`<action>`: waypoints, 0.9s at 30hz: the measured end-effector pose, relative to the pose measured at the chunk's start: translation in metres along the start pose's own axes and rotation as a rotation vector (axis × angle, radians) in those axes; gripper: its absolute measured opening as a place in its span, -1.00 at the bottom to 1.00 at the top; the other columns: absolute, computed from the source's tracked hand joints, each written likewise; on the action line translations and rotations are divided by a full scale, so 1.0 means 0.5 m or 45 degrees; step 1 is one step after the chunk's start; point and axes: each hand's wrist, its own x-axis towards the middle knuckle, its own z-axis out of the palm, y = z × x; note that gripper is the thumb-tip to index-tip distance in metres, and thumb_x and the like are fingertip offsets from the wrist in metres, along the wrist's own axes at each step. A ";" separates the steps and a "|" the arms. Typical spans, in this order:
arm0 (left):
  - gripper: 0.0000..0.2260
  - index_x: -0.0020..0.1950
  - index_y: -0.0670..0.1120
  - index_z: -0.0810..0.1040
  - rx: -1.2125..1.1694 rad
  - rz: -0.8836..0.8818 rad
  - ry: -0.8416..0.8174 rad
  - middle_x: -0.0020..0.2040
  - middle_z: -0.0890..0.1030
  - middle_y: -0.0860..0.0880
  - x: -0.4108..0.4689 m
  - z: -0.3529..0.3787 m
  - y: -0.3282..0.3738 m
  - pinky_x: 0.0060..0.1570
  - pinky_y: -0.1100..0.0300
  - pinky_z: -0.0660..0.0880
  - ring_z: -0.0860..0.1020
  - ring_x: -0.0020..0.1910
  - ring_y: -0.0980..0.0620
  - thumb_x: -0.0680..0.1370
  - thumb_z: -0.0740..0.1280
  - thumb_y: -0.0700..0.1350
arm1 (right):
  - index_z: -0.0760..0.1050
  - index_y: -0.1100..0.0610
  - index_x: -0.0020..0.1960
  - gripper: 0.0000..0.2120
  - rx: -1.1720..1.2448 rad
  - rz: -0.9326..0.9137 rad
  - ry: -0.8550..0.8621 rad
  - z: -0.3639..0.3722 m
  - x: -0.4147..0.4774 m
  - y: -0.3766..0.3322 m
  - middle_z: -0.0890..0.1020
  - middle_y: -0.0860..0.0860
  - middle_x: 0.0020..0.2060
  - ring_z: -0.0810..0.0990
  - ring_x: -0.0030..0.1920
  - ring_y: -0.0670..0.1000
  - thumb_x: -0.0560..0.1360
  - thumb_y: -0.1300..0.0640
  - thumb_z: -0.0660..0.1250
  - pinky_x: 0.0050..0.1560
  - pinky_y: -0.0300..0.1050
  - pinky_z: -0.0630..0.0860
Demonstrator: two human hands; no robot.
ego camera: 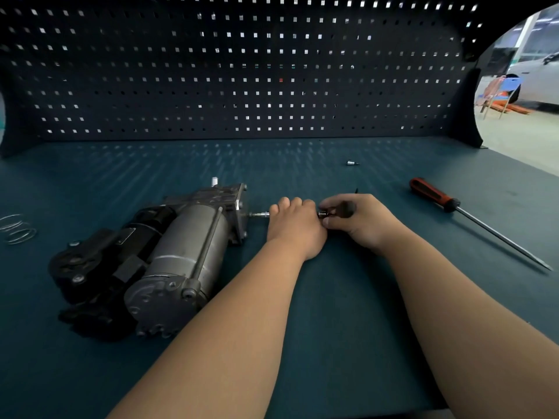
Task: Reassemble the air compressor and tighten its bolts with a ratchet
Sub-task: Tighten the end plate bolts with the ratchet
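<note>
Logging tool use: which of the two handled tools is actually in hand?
The black-handled driver, gripped by the left hand and right hand, its shaft at the compressor. The red-and-black screwdriver lies untouched.

The bulky grey and black metal air compressor [157, 261] is hogging the left side of the teal bench mat [332, 328]. The left hand [295, 223] and right hand [360, 219] are sitting bunched just right of it, gripping a thin chrome and black ratchet tool [260, 214] that's bridging the gap. A long red-handled steel screwdriver [435, 195] is lying diagonally on the right. Open mat is running behind the hands to the dark perforated pegboard wall [242, 71], just a small silver socket bit [351, 162] sitting there
</note>
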 end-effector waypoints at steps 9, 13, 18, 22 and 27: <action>-0.67 0.21 -0.07 0.43 0.019 -0.026 0.057 0.22 0.47 -0.08 -0.005 0.000 0.002 0.17 0.01 0.18 0.30 0.22 -0.12 0.56 0.12 0.08 | 0.55 0.23 -0.22 -0.62 -0.171 0.245 0.129 0.015 0.024 -0.014 0.64 0.08 -0.47 0.54 -0.51 -0.04 0.55 -0.07 0.28 -0.34 -0.19 0.52; -0.68 0.19 -0.07 0.43 0.023 -0.030 0.088 0.21 0.47 -0.08 -0.005 0.000 0.001 0.15 0.01 0.19 0.31 0.20 -0.12 0.56 0.14 0.10 | 0.49 0.20 -0.36 -0.53 -0.254 0.290 0.171 0.021 0.024 -0.022 0.53 0.02 -0.62 0.42 -0.65 -0.07 0.57 -0.10 0.20 -0.58 -0.31 0.34; -0.66 0.22 -0.07 0.44 0.023 -0.049 0.057 0.22 0.48 -0.09 -0.003 0.005 0.001 0.17 0.02 0.17 0.30 0.23 -0.13 0.57 0.13 0.10 | 0.51 0.18 -0.18 -0.76 -0.156 0.165 0.049 0.008 0.009 -0.013 0.62 0.06 -0.45 0.53 -0.50 -0.06 0.56 0.04 0.30 -0.38 -0.18 0.47; -0.68 0.23 -0.08 0.43 0.003 -0.053 0.053 0.23 0.47 -0.10 -0.003 -0.001 0.004 0.17 0.01 0.17 0.30 0.23 -0.14 0.57 0.13 0.05 | 0.52 0.05 -0.11 -0.86 -0.010 -0.006 0.024 0.006 0.005 -0.005 0.65 0.03 -0.23 0.61 -0.27 -0.07 0.47 0.26 0.42 -0.24 -0.31 0.54; -0.70 0.21 -0.09 0.42 -0.047 -0.052 0.063 0.21 0.45 -0.09 -0.008 -0.005 0.001 0.18 0.01 0.17 0.29 0.21 -0.13 0.55 0.15 0.02 | 0.53 -0.03 -0.11 -0.77 -0.165 -0.072 0.040 0.004 0.009 0.000 0.65 -0.08 -0.19 0.61 -0.17 -0.12 0.40 0.26 0.48 -0.06 -0.32 0.51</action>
